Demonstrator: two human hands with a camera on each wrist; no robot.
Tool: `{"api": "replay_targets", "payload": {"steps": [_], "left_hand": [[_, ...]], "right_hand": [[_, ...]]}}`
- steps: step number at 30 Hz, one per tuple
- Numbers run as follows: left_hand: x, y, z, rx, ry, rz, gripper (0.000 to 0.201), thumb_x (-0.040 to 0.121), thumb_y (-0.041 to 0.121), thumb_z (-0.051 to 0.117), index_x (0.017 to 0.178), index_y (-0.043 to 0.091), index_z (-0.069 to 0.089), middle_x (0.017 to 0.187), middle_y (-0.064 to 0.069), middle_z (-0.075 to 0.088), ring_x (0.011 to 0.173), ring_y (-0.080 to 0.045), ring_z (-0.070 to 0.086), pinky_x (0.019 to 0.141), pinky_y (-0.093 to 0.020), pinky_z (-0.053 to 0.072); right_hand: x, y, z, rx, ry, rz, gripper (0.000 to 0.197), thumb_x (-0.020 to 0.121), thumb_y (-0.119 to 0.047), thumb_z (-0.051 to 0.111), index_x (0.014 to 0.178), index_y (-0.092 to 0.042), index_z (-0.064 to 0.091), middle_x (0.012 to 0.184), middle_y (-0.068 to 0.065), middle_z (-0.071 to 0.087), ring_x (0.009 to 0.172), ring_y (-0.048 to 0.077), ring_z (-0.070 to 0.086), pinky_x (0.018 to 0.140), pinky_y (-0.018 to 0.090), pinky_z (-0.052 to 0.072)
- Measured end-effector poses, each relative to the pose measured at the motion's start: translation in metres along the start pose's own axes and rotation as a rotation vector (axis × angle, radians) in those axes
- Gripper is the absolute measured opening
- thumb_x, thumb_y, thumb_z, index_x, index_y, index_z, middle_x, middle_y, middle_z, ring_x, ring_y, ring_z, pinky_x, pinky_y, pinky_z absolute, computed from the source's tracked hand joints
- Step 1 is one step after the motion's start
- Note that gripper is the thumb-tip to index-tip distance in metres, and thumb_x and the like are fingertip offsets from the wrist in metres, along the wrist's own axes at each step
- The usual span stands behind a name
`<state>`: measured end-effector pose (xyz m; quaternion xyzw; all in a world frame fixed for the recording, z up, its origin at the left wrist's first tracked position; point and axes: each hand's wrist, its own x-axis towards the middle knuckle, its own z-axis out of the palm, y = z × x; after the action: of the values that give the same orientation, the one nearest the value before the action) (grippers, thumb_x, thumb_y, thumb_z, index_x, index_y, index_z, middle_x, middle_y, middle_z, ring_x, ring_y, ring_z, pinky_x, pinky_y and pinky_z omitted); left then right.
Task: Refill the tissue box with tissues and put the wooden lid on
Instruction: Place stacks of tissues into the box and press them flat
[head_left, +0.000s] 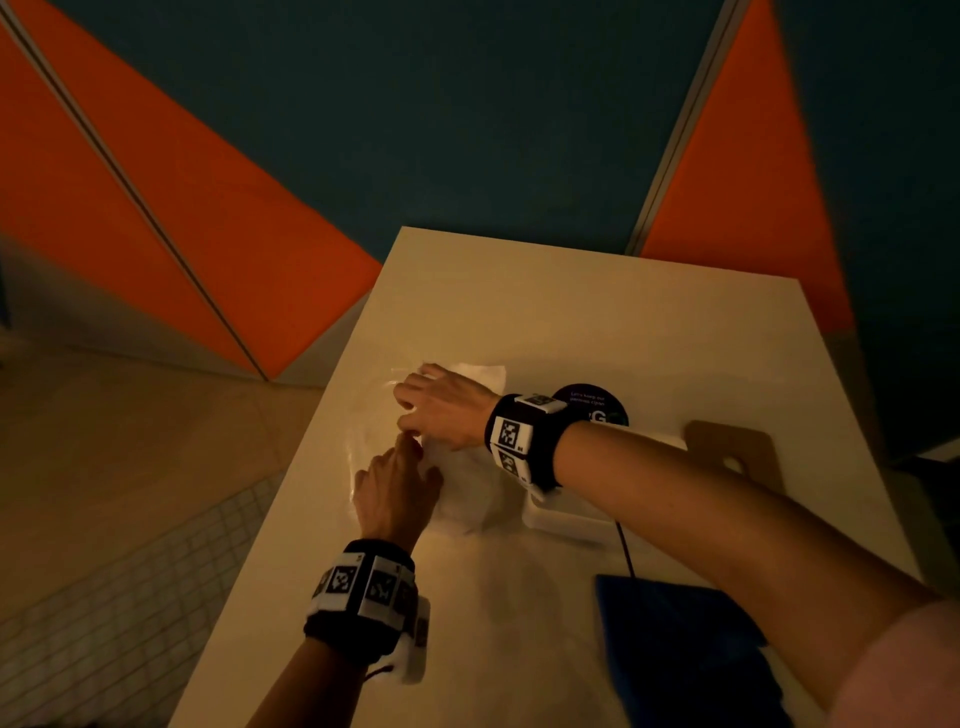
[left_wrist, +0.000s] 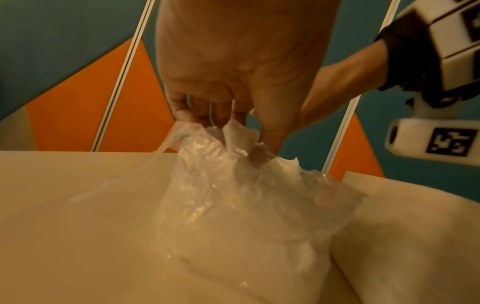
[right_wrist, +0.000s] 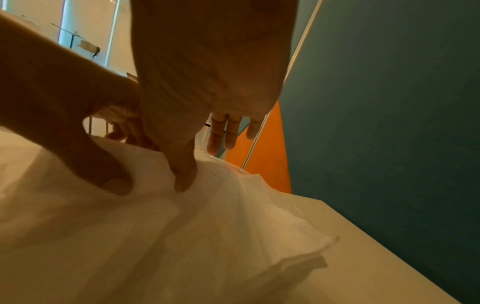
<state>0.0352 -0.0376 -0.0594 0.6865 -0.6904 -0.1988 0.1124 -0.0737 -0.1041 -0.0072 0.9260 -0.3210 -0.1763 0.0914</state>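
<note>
A stack of white tissues lies on the pale table, partly inside a clear plastic wrap. My left hand pinches the bunched top of the wrap between thumb and fingertips. My right hand reaches across from the right and grips the tissue stack, its thumb dug into the top sheets and its other fingers over the far edge. The white tissue box sits just right of the stack, under my right wrist. The wooden lid lies flat further right.
A black round sticker is on the table behind my right wrist. A dark blue flat object with a thin cord lies near the front right. The table's left edge drops to a tiled floor. Orange and teal wall panels stand behind.
</note>
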Motion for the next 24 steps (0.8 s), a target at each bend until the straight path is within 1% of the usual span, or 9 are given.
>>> {"api": "replay_targets", "payload": {"steps": [3,7,11,14,16,19,21,22,24], "left_hand": [[-0.005,-0.004,0.000,-0.081,0.070,0.035,0.028,0.085,0.028,0.059,0.107,0.013,0.051,0.099,-0.012,0.072,0.087,-0.035,0.066,0.070,-0.036,0.046],[-0.011,-0.007,-0.001,-0.141,0.090,0.062,0.019,0.088,0.027,0.057,0.098,0.011,0.054,0.091,-0.013,0.071,0.077,-0.035,0.063,0.058,-0.032,0.041],[-0.021,-0.006,-0.007,-0.256,0.188,0.140,0.012,0.087,0.016,0.059,0.094,0.009,0.053,0.075,-0.015,0.070,0.062,-0.037,0.064,0.051,-0.035,0.047],[-0.032,-0.005,-0.021,-0.397,0.354,0.114,0.009,0.086,0.008,0.062,0.094,0.006,0.058,0.075,-0.013,0.070,0.055,-0.024,0.058,0.050,-0.030,0.044],[-0.040,-0.007,-0.030,-0.449,0.481,0.102,0.012,0.084,0.006,0.065,0.095,0.007,0.062,0.083,-0.012,0.071,0.063,-0.017,0.056,0.055,-0.023,0.040],[-0.046,-0.010,-0.035,-0.485,0.594,0.150,0.024,0.080,0.004,0.069,0.103,0.004,0.060,0.098,-0.011,0.069,0.080,-0.015,0.058,0.062,-0.012,0.040],[-0.042,-0.014,-0.027,-0.552,0.538,0.171,0.047,0.076,0.007,0.073,0.116,0.003,0.050,0.112,-0.011,0.065,0.091,-0.015,0.059,0.071,-0.020,0.048],[-0.039,-0.017,-0.021,-0.584,0.489,0.171,0.060,0.073,0.008,0.076,0.122,0.003,0.042,0.117,-0.012,0.062,0.097,-0.017,0.059,0.076,-0.025,0.050],[-0.033,-0.021,-0.008,-0.593,0.409,0.175,0.077,0.070,0.006,0.079,0.130,0.005,0.030,0.122,-0.016,0.058,0.103,-0.021,0.059,0.081,-0.029,0.050]], "right_hand": [[-0.003,0.007,0.000,0.043,0.017,0.015,0.027,0.086,-0.018,0.059,0.112,-0.020,0.062,0.124,0.005,0.055,0.120,0.025,0.049,0.105,0.037,0.034],[-0.007,0.012,0.003,0.109,0.038,0.039,0.022,0.084,-0.012,0.056,0.105,-0.016,0.063,0.114,0.004,0.062,0.114,0.024,0.054,0.105,0.035,0.033],[-0.017,0.024,0.000,0.126,0.057,0.109,0.028,0.084,-0.015,0.057,0.111,-0.019,0.058,0.113,0.003,0.065,0.114,0.024,0.054,0.115,0.041,0.023],[-0.036,0.044,-0.004,0.244,0.134,0.254,0.029,0.083,-0.022,0.062,0.112,-0.022,0.063,0.115,0.002,0.062,0.117,0.022,0.051,0.117,0.044,0.013],[-0.051,0.055,-0.003,0.459,0.201,0.407,0.026,0.082,-0.026,0.065,0.108,-0.023,0.067,0.118,0.001,0.060,0.118,0.020,0.050,0.115,0.043,0.018],[-0.067,0.057,0.006,0.925,0.315,0.571,0.027,0.078,-0.019,0.074,0.105,-0.014,0.070,0.115,0.006,0.063,0.109,0.022,0.056,0.100,0.034,0.043],[-0.071,0.049,0.012,1.126,0.290,0.621,0.032,0.077,-0.011,0.075,0.108,-0.010,0.068,0.117,0.009,0.064,0.109,0.022,0.059,0.092,0.027,0.046],[-0.071,0.045,0.016,1.180,0.240,0.629,0.036,0.077,-0.007,0.074,0.112,-0.010,0.066,0.119,0.009,0.064,0.112,0.022,0.059,0.092,0.025,0.045],[-0.067,0.038,0.022,1.214,0.117,0.632,0.046,0.078,-0.001,0.070,0.121,-0.011,0.058,0.124,0.011,0.062,0.116,0.023,0.057,0.095,0.027,0.045]]}}
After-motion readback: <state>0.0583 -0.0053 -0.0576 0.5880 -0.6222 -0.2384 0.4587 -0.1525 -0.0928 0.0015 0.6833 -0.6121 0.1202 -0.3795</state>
